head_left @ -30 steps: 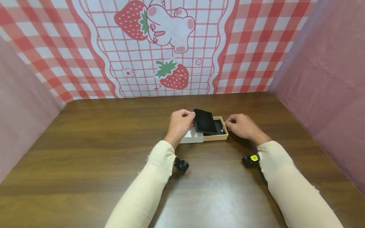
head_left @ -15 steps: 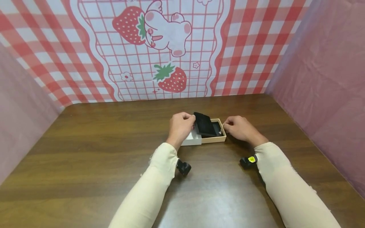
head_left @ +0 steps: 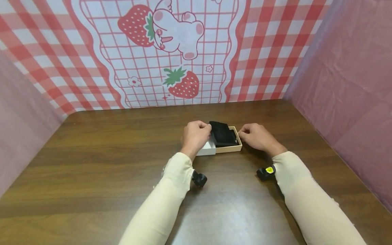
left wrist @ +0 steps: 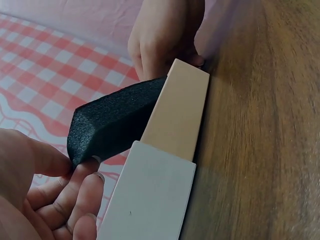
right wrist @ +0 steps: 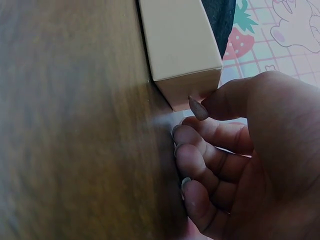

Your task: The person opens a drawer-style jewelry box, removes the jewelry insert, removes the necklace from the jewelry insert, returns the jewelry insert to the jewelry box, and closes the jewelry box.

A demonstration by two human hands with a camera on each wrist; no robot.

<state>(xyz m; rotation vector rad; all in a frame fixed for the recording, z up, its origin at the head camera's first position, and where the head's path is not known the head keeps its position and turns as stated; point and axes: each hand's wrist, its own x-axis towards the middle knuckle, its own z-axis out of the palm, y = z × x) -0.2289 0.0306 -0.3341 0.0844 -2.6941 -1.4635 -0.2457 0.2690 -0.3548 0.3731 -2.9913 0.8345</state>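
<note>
A white box sleeve (left wrist: 150, 195) lies on the table with its tan inner drawer (head_left: 228, 149) slid partly out to the right. My left hand (head_left: 196, 134) pinches a corner of a black foam pad (head_left: 221, 132) between thumb and fingers. The pad slants over the drawer, its near end raised in the left wrist view and its far end down at the opening. More black lining shows at the drawer's right end. My right hand (right wrist: 250, 145) is at the drawer's right end, thumb tip on the end face and the other fingers curled close below.
The brown wooden table (head_left: 101, 163) runs under everything. Behind it hangs a red-checked cloth (head_left: 263, 51) printed with strawberries, and pink cloth (head_left: 340, 78) stands at the right side. Each wrist carries a small black camera (head_left: 199, 178).
The black foam pad has come down and a little to the right, covering more of the drawer opening. My right hand stays at the drawer's end, and the head view has shifted slightly.
</note>
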